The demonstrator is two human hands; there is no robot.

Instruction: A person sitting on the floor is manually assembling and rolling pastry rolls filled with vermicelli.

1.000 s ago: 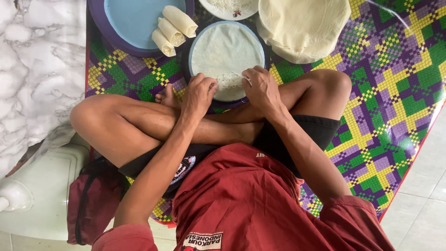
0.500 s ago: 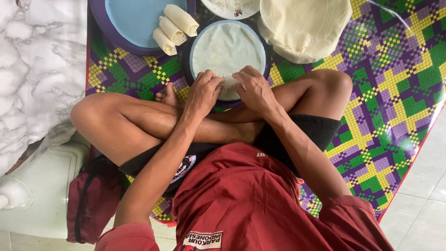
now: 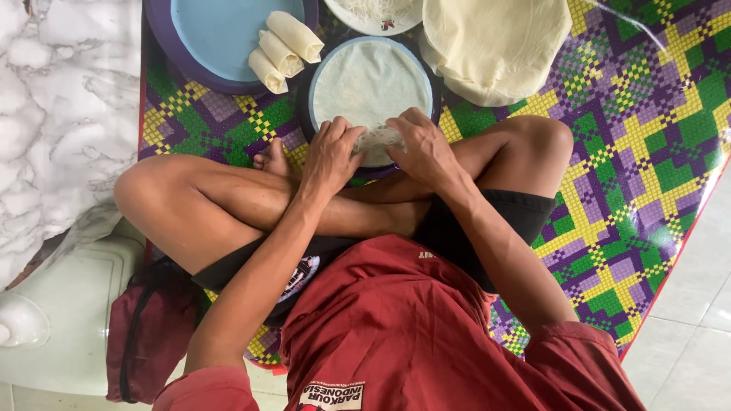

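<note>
I sit cross-legged on a woven purple, green and yellow mat [image 3: 647, 175]. A thin round wrapper [image 3: 369, 80] lies on a blue plate [image 3: 316, 76] in front of my legs. My left hand [image 3: 331, 156] and my right hand [image 3: 422, 148] rest on the wrapper's near edge. Their fingers press around a small heap of pale noodle filling [image 3: 378, 139] and fold the edge over it. Three finished rolls [image 3: 280, 52] lie side by side on a larger blue tray [image 3: 213, 38] to the left.
A stack of pale round wrappers [image 3: 495, 46] sits at the upper right. A white bowl with noodle filling [image 3: 373, 14] is at the top edge. A marbled white surface [image 3: 61, 114] lies left, a white plastic container [image 3: 53, 320] and a maroon bag [image 3: 148, 335] at lower left.
Both hands have drawn closer together on the wrapper's near edge, and the filling now shows between their fingers.
</note>
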